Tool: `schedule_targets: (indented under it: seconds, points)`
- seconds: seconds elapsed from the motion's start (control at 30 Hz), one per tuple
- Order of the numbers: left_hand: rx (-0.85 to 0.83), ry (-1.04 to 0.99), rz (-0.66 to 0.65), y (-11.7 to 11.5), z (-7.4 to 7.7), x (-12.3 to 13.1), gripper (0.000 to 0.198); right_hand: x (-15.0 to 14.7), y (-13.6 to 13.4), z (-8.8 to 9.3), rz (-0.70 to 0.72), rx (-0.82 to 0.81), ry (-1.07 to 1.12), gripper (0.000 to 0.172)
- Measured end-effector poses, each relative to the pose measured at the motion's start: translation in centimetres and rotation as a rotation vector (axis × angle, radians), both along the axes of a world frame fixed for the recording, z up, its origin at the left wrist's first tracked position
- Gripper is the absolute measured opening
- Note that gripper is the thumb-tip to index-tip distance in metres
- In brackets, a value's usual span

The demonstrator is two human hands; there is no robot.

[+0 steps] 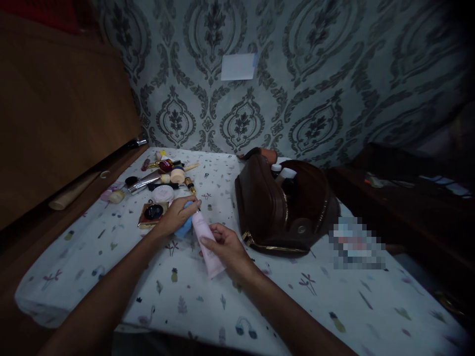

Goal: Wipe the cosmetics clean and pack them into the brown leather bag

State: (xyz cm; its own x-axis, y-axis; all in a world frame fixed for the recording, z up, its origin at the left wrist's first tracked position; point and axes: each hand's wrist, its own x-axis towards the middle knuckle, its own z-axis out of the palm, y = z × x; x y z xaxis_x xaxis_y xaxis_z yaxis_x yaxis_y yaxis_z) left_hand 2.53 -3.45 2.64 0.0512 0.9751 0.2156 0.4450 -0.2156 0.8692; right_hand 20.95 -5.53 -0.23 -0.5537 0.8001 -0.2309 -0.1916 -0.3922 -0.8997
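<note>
A pale pink squeeze tube (206, 243) is gripped around its middle by my right hand (227, 247), tilted with its narrow end up and to the left. My left hand (181, 211) is closed on a blue cloth (183, 228), with its fingertips at the narrow end of the tube. Just beyond my left hand lie a round pale compact (162, 193) and a gold-edged palette with a dark round piece (153, 212). To the right of the tube stands a brown bag (262, 198), unzipped, with white-capped bottles (287, 174) inside.
Several cosmetics, among them a silver tube (144, 182) and a cream-coloured jar (177, 174), are scattered at the far left of the patterned tablecloth (181, 282). A wooden panel (67, 109) borders the left. A blurred-out item (356, 243) lies right of the bag.
</note>
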Motion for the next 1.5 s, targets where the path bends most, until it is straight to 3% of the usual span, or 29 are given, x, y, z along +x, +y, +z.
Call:
schedule_targets:
  seconds: [0.1,0.17,0.5,0.7,0.87,1.07,1.2,1.5]
  points:
    - [0.002,0.019,-0.004,0.0,0.1,0.2,0.035,0.0,0.1,-0.6,-0.032,0.133,-0.043,0.051]
    - [0.002,0.004,-0.005,0.0,0.0,0.2,0.036,0.0,0.1,-0.7,-0.032,0.136,-0.043,0.050]
    - [0.002,-0.073,0.024,-0.1,0.1,0.2,0.037,0.3,-0.3,0.9,0.014,-0.186,0.105,0.052]
    - [0.003,-0.117,0.098,-0.5,0.6,1.2,0.040,0.4,-0.2,0.7,0.029,-0.185,0.162,0.047]
    - [0.033,-0.193,0.186,-0.8,0.2,2.3,0.041,0.3,-0.1,0.4,0.050,-0.204,0.229,0.047]
    - [-0.070,-0.335,0.078,-1.0,-0.2,2.7,0.039,0.1,0.1,0.3,0.043,-0.306,0.292,0.039]
    - [-0.024,-0.322,0.119,-1.0,-0.2,2.8,0.040,0.2,0.1,0.7,0.114,-0.342,0.331,0.039]
    - [0.054,-0.261,0.195,-0.9,-0.2,2.7,0.048,0.4,0.1,0.8,0.111,-0.361,0.352,0.039]
